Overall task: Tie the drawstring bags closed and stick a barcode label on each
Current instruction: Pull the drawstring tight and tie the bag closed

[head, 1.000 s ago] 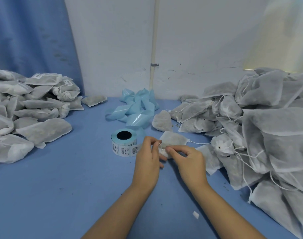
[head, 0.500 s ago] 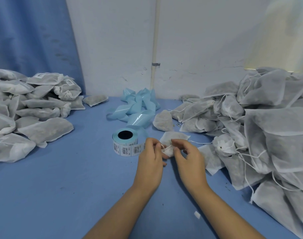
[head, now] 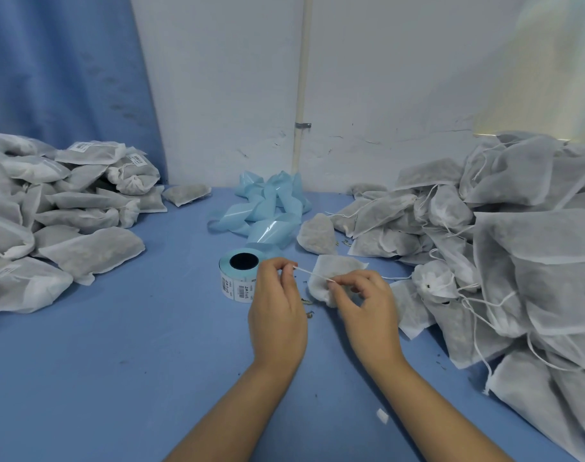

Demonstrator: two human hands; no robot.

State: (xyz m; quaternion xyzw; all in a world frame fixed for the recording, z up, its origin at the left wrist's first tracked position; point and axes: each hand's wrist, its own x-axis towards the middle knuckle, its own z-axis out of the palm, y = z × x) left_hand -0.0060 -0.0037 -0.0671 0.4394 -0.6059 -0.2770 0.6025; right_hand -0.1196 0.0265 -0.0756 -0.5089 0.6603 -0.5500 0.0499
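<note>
The left hand (head: 278,305) is curled in, thumb and forefinger pinching one end of a white drawstring (head: 312,274); the right hand (head: 364,305) is curled too, pinching the same string where it meets the gathered mouth of a small white bag (head: 339,266); the string runs tight between the two hands. The bag lies on the blue table (head: 118,361) just to the right of the label roll (head: 239,278), its mouth end under the right fingertips, its body reaching away from the person; the left hand sits just beside the roll, partly in front of it. Behind the roll lies a loose tangle of pale blue backing strip (head: 268,208); well to the roll's right rises a heap of untied bags (head: 517,261) with trailing strings; well to its left is a pile of labelled bags (head: 68,211); a small white scrap (head: 382,415) lies nearer the person, beside the right forearm.
</note>
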